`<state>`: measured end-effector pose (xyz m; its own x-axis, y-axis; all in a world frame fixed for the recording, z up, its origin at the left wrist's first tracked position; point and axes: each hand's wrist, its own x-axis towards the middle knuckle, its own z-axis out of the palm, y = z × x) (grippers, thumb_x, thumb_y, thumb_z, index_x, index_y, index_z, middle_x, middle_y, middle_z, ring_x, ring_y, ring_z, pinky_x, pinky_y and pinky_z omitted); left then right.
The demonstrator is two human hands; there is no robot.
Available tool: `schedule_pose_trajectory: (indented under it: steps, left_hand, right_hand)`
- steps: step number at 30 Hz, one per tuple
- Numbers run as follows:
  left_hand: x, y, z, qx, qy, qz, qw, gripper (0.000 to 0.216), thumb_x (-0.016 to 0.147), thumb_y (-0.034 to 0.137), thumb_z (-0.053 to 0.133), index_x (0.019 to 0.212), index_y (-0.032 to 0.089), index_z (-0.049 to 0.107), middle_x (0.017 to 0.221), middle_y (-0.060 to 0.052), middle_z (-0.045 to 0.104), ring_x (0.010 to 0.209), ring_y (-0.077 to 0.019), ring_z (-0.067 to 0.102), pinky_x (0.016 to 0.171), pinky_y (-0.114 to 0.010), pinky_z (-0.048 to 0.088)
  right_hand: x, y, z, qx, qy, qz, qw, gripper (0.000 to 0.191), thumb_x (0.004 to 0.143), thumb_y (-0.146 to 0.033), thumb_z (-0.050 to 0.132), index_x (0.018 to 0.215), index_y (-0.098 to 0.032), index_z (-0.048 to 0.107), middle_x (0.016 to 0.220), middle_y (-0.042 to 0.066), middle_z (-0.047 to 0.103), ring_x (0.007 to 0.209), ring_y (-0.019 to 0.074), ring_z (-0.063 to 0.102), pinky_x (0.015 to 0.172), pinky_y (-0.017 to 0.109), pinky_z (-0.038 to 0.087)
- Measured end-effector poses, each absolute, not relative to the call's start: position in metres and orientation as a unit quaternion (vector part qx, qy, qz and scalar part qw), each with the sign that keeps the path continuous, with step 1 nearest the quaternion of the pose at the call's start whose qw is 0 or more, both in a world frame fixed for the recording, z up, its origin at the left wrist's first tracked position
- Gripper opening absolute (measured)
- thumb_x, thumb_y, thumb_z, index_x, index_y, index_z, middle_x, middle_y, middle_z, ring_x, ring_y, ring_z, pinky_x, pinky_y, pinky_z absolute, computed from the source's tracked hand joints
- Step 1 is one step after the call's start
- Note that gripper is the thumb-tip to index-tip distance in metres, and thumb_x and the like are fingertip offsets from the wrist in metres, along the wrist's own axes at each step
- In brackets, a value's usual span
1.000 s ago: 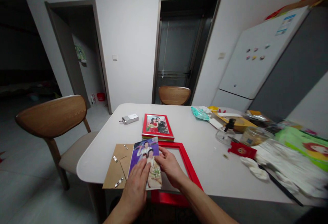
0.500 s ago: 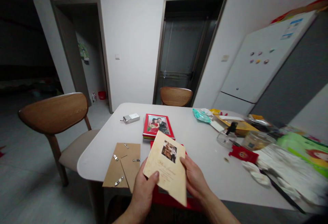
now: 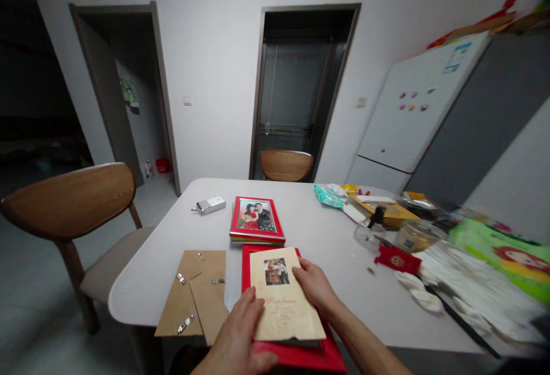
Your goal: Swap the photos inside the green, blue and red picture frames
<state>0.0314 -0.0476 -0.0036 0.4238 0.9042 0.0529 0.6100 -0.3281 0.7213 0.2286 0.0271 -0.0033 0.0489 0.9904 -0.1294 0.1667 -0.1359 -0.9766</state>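
Observation:
A cream-coloured printed sheet with a small photo near its top lies over a red picture frame. My right hand grips the sheet's right edge, thumb on top. Along the left edge, my left hand rests with fingers stretched out and its thumb apart, touching the sheet and the frame's side. Just left of it is a brown frame backing board with metal clips and a fold-out stand. Behind the sheet, another red frame with a couple's photo sits on a stack.
A silver-and-white box-shaped device lies at the table's back left. On the right are a glass jar, a red packet, white cloth and a black stick-like thing. Wooden chairs stand at the left and far side.
The sheet has come down from the air onto the red frame and now lies nearly flat. My left hand has let go its grip and flattened beside it. The view has shifted slightly right.

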Motion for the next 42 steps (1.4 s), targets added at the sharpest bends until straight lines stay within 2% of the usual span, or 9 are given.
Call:
schedule_pose_trajectory:
  steps: [3, 6, 9, 12, 21, 25, 33, 37, 42]
  left_hand:
    - [0.028, -0.047, -0.012, 0.811, 0.466, 0.218, 0.280, 0.076, 0.050, 0.023, 0.070, 0.120, 0.014, 0.040, 0.134, -0.017, 0.026, 0.122, -0.0280, 0.025, 0.100, -0.043, 0.025]
    - [0.026, -0.047, -0.016, 0.826, 0.460, 0.201, 0.256, 0.078, 0.048, 0.026, 0.072, 0.119, 0.014, 0.041, 0.133, -0.018, 0.027, 0.122, -0.0293, 0.026, 0.098, -0.045, 0.026]
    - [0.026, -0.048, -0.015, 0.830, 0.464, 0.195, 0.240, 0.077, 0.048, 0.028, 0.072, 0.117, 0.014, 0.043, 0.132, -0.019, 0.028, 0.121, -0.0296, 0.027, 0.098, -0.045, 0.026]
    - [0.025, -0.048, -0.013, 0.828, 0.470, 0.194, 0.236, 0.075, 0.049, 0.028, 0.072, 0.117, 0.015, 0.043, 0.132, -0.017, 0.029, 0.121, -0.0290, 0.028, 0.098, -0.045, 0.027]
    - [0.027, -0.050, -0.008, 0.831, 0.471, 0.183, 0.233, 0.075, 0.049, 0.026, 0.071, 0.116, 0.010, 0.044, 0.131, -0.019, 0.031, 0.120, -0.0284, 0.030, 0.099, -0.042, 0.027]
    - [0.015, -0.059, -0.005, 0.835, 0.468, 0.193, 0.215, 0.070, 0.055, 0.026, 0.067, 0.118, 0.014, 0.041, 0.133, -0.017, 0.030, 0.121, -0.0270, 0.029, 0.098, -0.044, 0.027]
    - [-0.077, -0.046, -0.026, 0.775, 0.603, 0.179, 0.055, 0.067, 0.056, 0.018, 0.062, 0.119, 0.019, 0.041, 0.131, -0.013, 0.035, 0.120, -0.0292, 0.030, 0.096, -0.050, 0.026]
    - [-0.098, -0.039, -0.042, 0.796, 0.565, 0.218, -0.021, 0.054, 0.063, 0.015, 0.055, 0.115, 0.023, 0.046, 0.122, -0.007, 0.048, 0.111, -0.0237, 0.044, 0.092, -0.041, 0.037]
    - [-0.094, -0.042, -0.041, 0.816, 0.499, 0.279, -0.082, 0.036, 0.075, 0.025, 0.050, 0.110, 0.027, 0.051, 0.112, -0.004, 0.057, 0.103, -0.0203, 0.052, 0.085, -0.035, 0.045]
  right_hand:
    - [0.228, 0.027, -0.001, -0.641, -0.605, 0.303, 0.363, 0.039, 0.067, -0.019, 0.036, 0.101, -0.013, 0.054, 0.090, 0.009, 0.064, 0.079, 0.0188, 0.059, 0.068, 0.026, 0.043]
    - [0.228, 0.023, 0.005, -0.694, -0.660, 0.150, 0.245, 0.032, 0.070, -0.023, 0.036, 0.092, -0.014, 0.058, 0.089, 0.011, 0.064, 0.079, 0.0210, 0.058, 0.069, 0.029, 0.040]
    - [0.225, 0.020, 0.009, -0.729, -0.661, 0.094, 0.148, 0.030, 0.073, -0.031, 0.037, 0.087, -0.014, 0.058, 0.086, 0.013, 0.062, 0.076, 0.0223, 0.058, 0.063, 0.029, 0.039]
    - [0.222, 0.017, 0.010, -0.739, -0.661, 0.070, 0.110, 0.034, 0.075, -0.035, 0.036, 0.089, -0.013, 0.057, 0.088, 0.015, 0.060, 0.075, 0.0226, 0.058, 0.060, 0.030, 0.038]
    - [0.220, 0.012, -0.004, -0.718, -0.688, 0.000, 0.106, 0.027, 0.075, -0.031, 0.041, 0.094, -0.015, 0.052, 0.089, 0.010, 0.057, 0.074, 0.0218, 0.056, 0.061, 0.030, 0.038]
    - [0.222, 0.009, -0.001, -0.711, -0.695, 0.018, 0.108, 0.026, 0.077, -0.032, 0.039, 0.093, -0.017, 0.053, 0.090, 0.010, 0.057, 0.076, 0.0208, 0.056, 0.062, 0.029, 0.037]
    - [0.200, -0.005, 0.016, -0.650, -0.724, 0.097, 0.207, 0.031, 0.078, -0.030, 0.040, 0.102, -0.019, 0.055, 0.097, 0.009, 0.055, 0.085, 0.0179, 0.052, 0.071, 0.026, 0.037]
    - [0.166, -0.014, 0.025, -0.547, -0.783, 0.163, 0.248, 0.029, 0.076, -0.027, 0.043, 0.099, -0.016, 0.058, 0.096, 0.009, 0.056, 0.087, 0.0178, 0.051, 0.076, 0.026, 0.037]
    - [0.122, -0.018, 0.025, -0.488, -0.800, 0.219, 0.272, 0.035, 0.078, -0.035, 0.042, 0.106, -0.018, 0.054, 0.096, 0.009, 0.058, 0.090, 0.0191, 0.051, 0.080, 0.030, 0.037]
